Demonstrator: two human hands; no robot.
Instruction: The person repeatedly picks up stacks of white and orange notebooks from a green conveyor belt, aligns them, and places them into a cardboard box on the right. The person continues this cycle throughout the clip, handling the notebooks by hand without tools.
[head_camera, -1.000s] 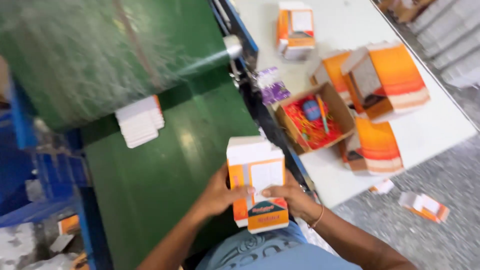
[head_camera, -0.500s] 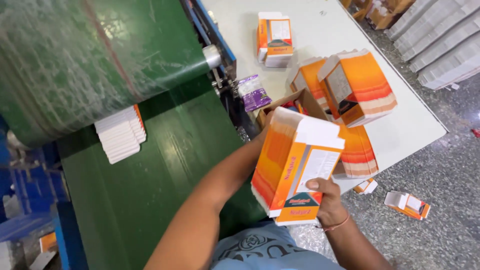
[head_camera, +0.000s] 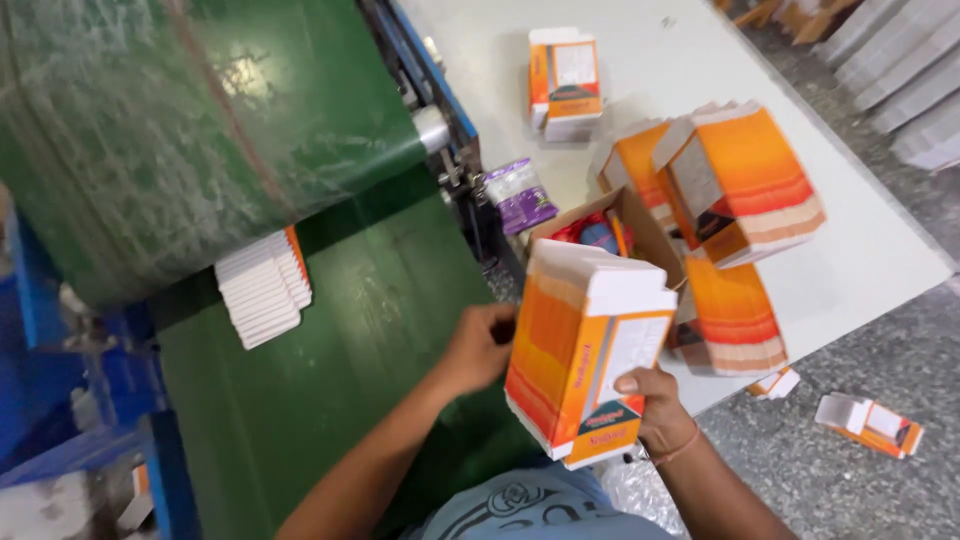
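The right hand (head_camera: 655, 410) is gripping the lower corner of the orange carton (head_camera: 585, 355), fingers closed on it, while the left hand (head_camera: 480, 345) is pressing its left side, the carton's long axis tilting up over the green belt (head_camera: 340, 380) edge beside the desk (head_camera: 880, 260).

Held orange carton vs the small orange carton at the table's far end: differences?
The held orange carton is clearly larger; the far small carton is compact. The held one is gripped by the left hand and right hand, tilted above the green belt; the far one rests on the white table, untouched. Both are orange and white.
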